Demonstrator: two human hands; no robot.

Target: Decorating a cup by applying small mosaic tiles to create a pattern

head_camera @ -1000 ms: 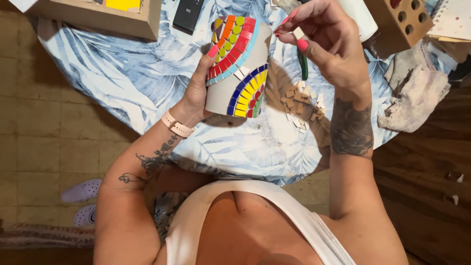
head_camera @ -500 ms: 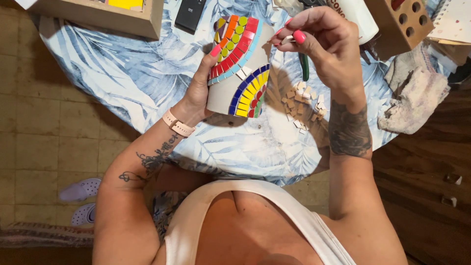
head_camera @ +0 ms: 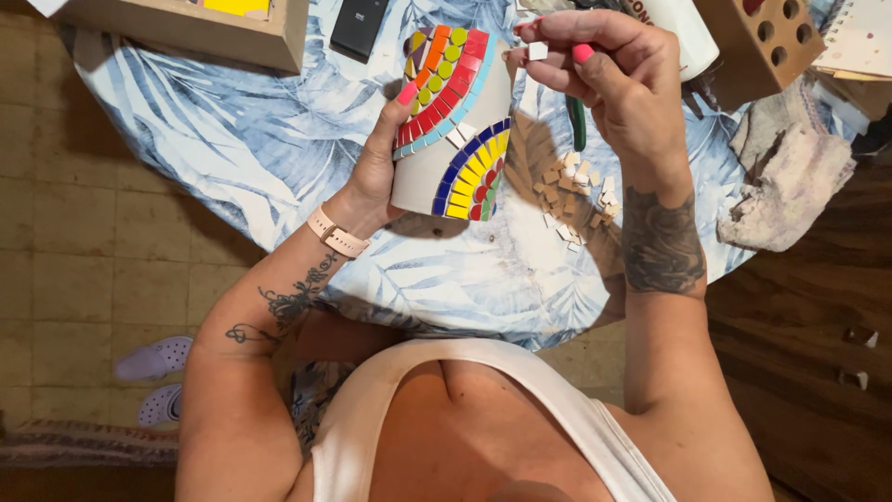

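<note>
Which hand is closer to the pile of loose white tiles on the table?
Right. The right hand is raised just above the tile pile, pinching one small white tile. The left hand is across the mosaic pot, gripping its far side.

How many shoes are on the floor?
2. Both pale lilac clogs lie on the tiled floor at lower left: one clog above, the other clog just below it, partly hidden by the arm.

floor: tan tiles [head_camera: 84, 270] left | dark wood boards [head_camera: 818, 372] right | round table [head_camera: 232, 139], blue leaf-print cloth | light: warm
</note>
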